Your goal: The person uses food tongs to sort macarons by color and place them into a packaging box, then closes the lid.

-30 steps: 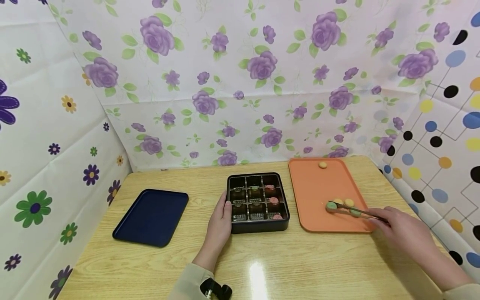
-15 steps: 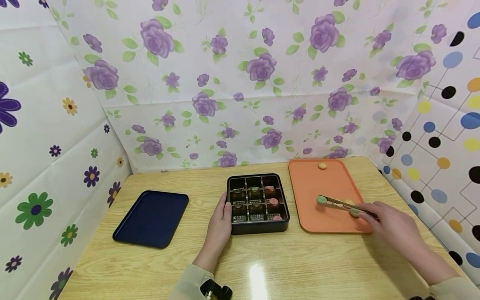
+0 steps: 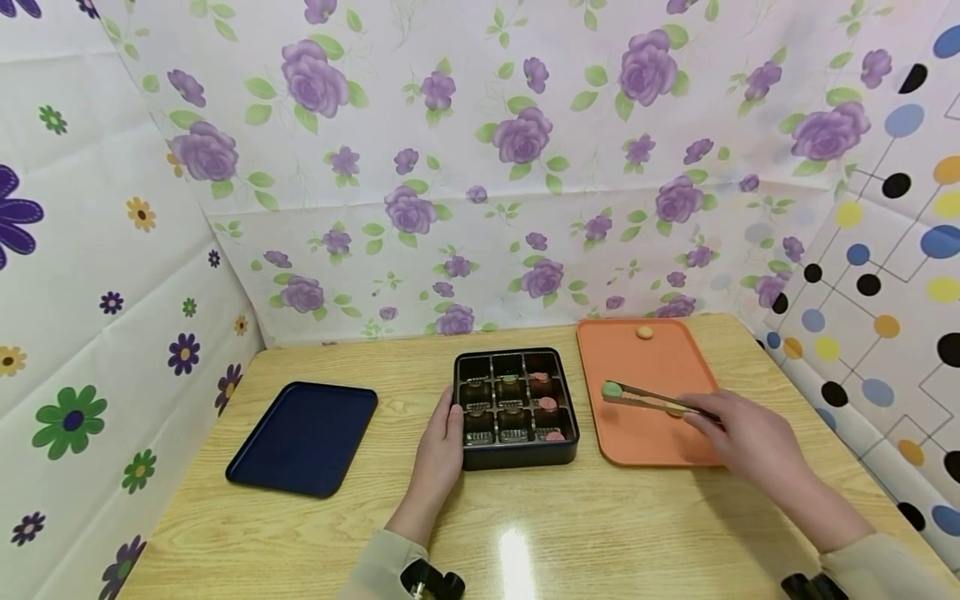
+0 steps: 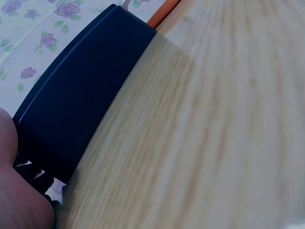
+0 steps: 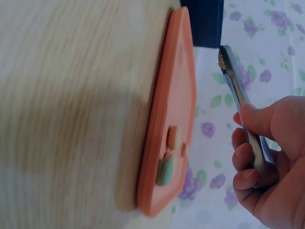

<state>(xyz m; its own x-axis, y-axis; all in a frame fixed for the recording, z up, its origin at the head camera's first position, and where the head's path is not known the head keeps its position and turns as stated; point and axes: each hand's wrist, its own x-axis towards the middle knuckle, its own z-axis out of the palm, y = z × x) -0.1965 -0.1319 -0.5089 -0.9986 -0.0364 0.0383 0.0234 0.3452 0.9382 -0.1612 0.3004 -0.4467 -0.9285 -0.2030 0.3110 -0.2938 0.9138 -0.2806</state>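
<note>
In the head view my right hand (image 3: pixel 757 437) grips metal tongs (image 3: pixel 656 398), which pinch a green macaron (image 3: pixel 612 390) above the orange tray's left part. In the right wrist view the fingers wrap round the tongs' (image 5: pixel 259 157) rear end. My left hand (image 3: pixel 440 437) rests along the left side of a black box (image 3: pixel 517 454), its fingers largely straight. The box has a divided insert. Its right column holds pink macarons (image 3: pixel 547 403), and a green piece (image 3: pixel 509 378) lies in the back middle compartment. The left wrist view shows the box's near wall (image 4: pixel 86 100).
The orange tray (image 3: pixel 630 358) stands right of the box. A yellow macaron (image 3: pixel 644 332) lies at its back; a green macaron (image 5: pixel 165 171) and yellowish ones (image 5: pixel 174 137) lie nearer the right hand. A dark blue tray (image 3: pixel 303 437) sits at the left. Patterned cloth surrounds the table.
The right hand has moved left with the tongs, lifting the green macaron from the group on the orange tray and carrying it towards the box. The left hand stays by the box.
</note>
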